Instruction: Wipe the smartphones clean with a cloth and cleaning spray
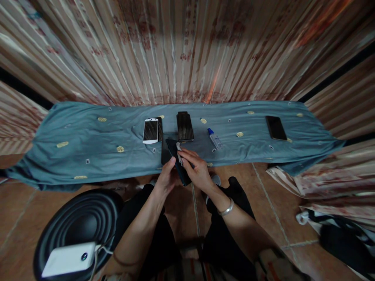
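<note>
While the left hand (167, 175) grips a dark phone (185, 177) by its sides, thumb along the near edge, the right hand (193, 164) pinches a pale cloth (179, 147) against its face. Phone tilted, off the near edge of the tablecloth (234, 150), between the forearms. Right fingers and cloth hide part of its face.

Clock read from this phone. At 10, just beside: a flat dark slab (165, 153), partly covered by the phone. At 12, near: dark phones (185, 128), seemingly stacked. At 11: a white phone (150, 132), a dark one (160, 128) showing along its right side. At 2, near: a clear bottle (216, 141) with a blue cap, lying at a slant. Also toward 2, well apart: another dark phone (275, 128).

Curtain (164, 50) hangs close behind the far edge. Floor level, at 8: a round black stool (84, 208), bearing a white power bank (68, 259) with cable (96, 259). At 4: a dark bundle (345, 246).
</note>
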The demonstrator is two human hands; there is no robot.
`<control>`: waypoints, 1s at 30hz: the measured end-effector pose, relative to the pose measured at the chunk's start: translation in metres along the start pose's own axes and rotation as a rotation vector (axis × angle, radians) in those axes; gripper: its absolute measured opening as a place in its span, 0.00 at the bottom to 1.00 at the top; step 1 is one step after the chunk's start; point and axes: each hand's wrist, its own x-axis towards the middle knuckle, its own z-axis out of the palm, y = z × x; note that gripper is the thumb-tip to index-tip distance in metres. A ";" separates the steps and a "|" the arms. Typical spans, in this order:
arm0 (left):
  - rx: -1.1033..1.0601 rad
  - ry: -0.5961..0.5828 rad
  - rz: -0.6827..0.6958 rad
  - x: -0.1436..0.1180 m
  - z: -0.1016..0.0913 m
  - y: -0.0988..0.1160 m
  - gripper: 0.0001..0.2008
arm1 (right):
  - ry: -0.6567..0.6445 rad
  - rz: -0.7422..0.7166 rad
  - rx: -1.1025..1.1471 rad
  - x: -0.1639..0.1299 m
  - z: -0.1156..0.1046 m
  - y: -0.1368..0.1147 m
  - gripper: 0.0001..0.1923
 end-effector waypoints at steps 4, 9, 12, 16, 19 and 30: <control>0.000 0.023 0.012 0.000 0.000 0.001 0.15 | -0.001 0.026 0.003 -0.001 0.000 0.001 0.17; 0.011 0.007 -0.002 0.002 -0.001 -0.004 0.15 | -0.014 0.008 0.017 -0.001 -0.002 -0.002 0.17; 0.000 -0.023 0.008 0.003 0.000 -0.009 0.17 | -0.020 -0.010 0.013 -0.001 -0.004 -0.005 0.17; -0.012 -0.045 0.005 0.002 0.001 -0.012 0.20 | -0.018 -0.038 0.011 0.000 -0.005 -0.005 0.17; -0.006 -0.056 -0.013 0.002 0.000 -0.011 0.19 | -0.016 -0.029 0.009 0.000 -0.004 -0.003 0.17; 0.049 -0.032 0.005 0.003 -0.004 -0.003 0.17 | 0.030 0.015 -0.035 -0.001 0.000 0.006 0.18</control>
